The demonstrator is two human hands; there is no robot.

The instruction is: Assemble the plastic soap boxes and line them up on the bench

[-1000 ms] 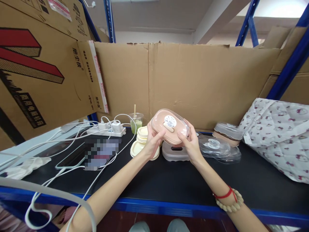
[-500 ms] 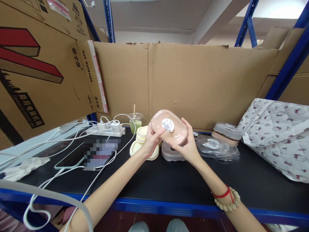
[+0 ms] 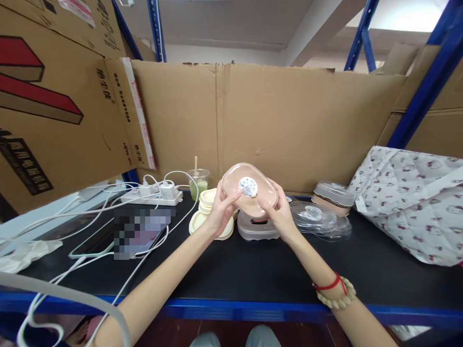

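A pink oval box [image 3: 235, 179] with a clear lid and a round printed sticker is held up above the black shelf, tilted toward me. My left hand [image 3: 221, 209] grips its left side, thumb near the sticker. On the right side, my right hand [image 3: 280, 212] holds it with the thumb on the lower front. Below the box stands a translucent greyish container [image 3: 258, 231] with a dark slot in its top. Cream-coloured containers [image 3: 208, 222] are stacked behind my left hand.
Clear lids [image 3: 311, 219] and another lidded box [image 3: 333, 197] lie right, beside a patterned quilted bag [image 3: 415, 207]. A green drink cup [image 3: 198, 183], power strip [image 3: 152, 196], phone [image 3: 96, 238] and white cables are left. Cardboard [image 3: 307, 120] closes the back.
The view has shifted slightly to the right. Both hands still hold the pink box, and the right thumb now lies higher on its front.
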